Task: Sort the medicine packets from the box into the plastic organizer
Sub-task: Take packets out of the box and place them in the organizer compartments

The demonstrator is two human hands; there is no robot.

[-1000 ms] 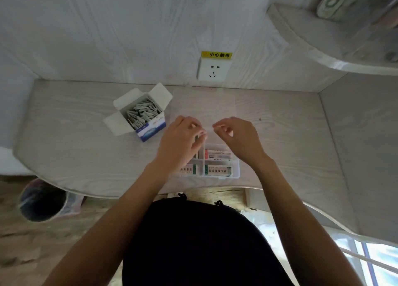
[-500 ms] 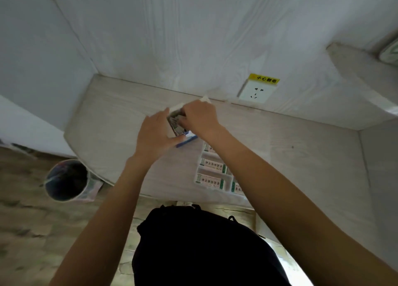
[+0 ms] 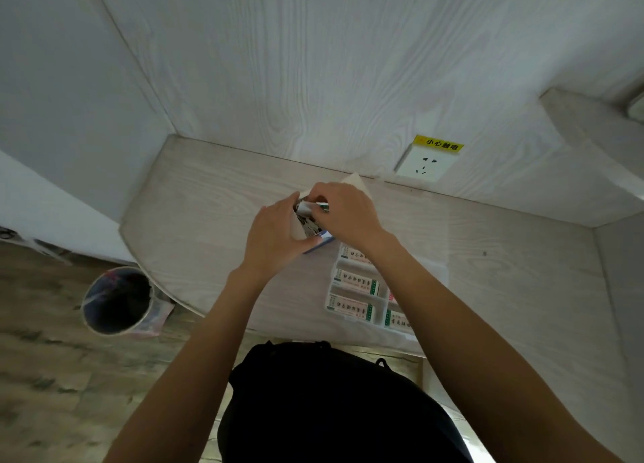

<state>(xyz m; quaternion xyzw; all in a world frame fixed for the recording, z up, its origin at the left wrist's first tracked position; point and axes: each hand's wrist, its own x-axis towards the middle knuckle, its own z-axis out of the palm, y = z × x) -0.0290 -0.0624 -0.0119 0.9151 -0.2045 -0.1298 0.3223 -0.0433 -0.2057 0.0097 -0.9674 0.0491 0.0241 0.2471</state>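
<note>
Left hand (image 3: 275,234) grips the box (image 3: 315,234) on the desk (image 3: 209,211) while right hand (image 3: 345,215) fingers pinch a packet (image 3: 315,206), its long axis roughly level, green end rightward

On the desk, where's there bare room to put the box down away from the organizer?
Bare desk lies left of the box, out to the curved edge, and right of the organizer, below the socket. It is crowded where the left hand and right hand meet at the box.
</note>
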